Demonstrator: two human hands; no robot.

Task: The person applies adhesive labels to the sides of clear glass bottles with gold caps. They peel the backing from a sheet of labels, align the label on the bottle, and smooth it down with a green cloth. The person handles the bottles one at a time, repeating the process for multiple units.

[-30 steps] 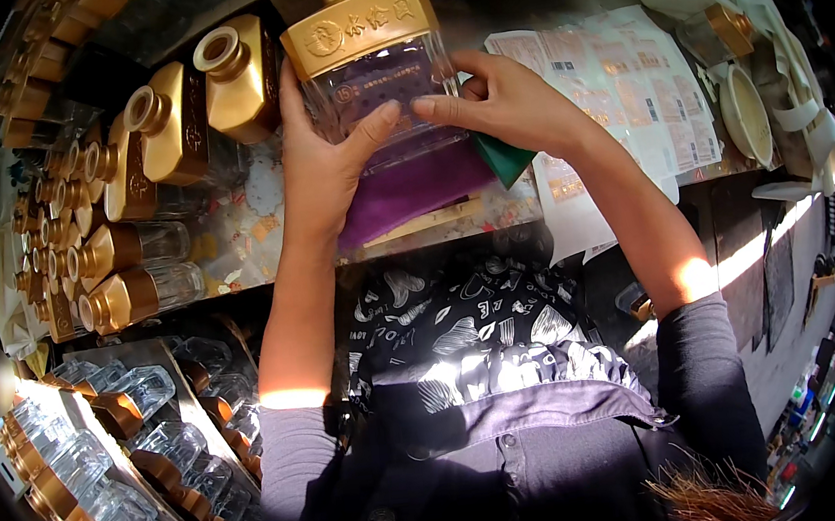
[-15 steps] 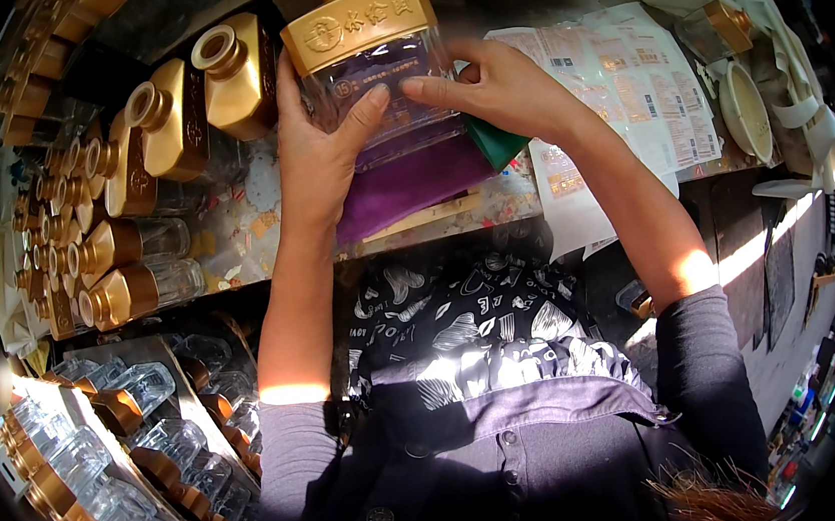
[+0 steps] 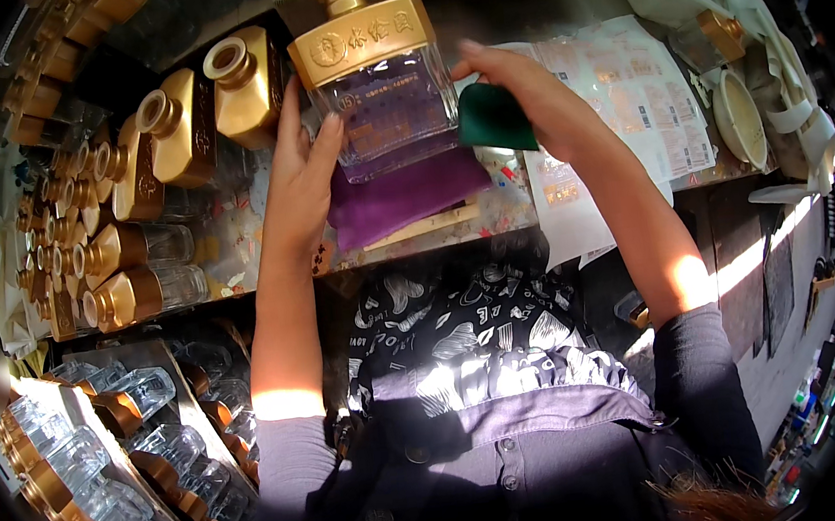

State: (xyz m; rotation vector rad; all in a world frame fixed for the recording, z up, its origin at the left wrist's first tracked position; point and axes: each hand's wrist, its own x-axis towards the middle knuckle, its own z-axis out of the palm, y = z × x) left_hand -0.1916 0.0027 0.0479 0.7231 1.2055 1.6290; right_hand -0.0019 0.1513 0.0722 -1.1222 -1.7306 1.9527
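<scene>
A rectangular glass bottle point(image 3: 393, 112) with a gold shoulder and neck stands tilted before me, gold lettering showing on its clear front. My left hand point(image 3: 301, 176) grips its left side, thumb on the front edge. Below it lies a folded purple cloth point(image 3: 412, 199). At the bottle's right side, my right hand point(image 3: 537, 93) holds a small, dark green, flat piece that looks like a scraper point(image 3: 496, 117); its fingertips come close to the glass.
Several gold-topped bottles point(image 3: 179, 133) crowd the left of the worktable point(image 3: 235, 243). Printed label sheets point(image 3: 613, 101) lie to the right, beside a white oval bowl point(image 3: 744, 119). Racks of more bottles point(image 3: 107, 481) stand at lower left.
My right thumb has come off the bottle's front, and the right hand has shifted right with the green piece now in fuller view. My left thumb has drawn back toward the bottle's edge.
</scene>
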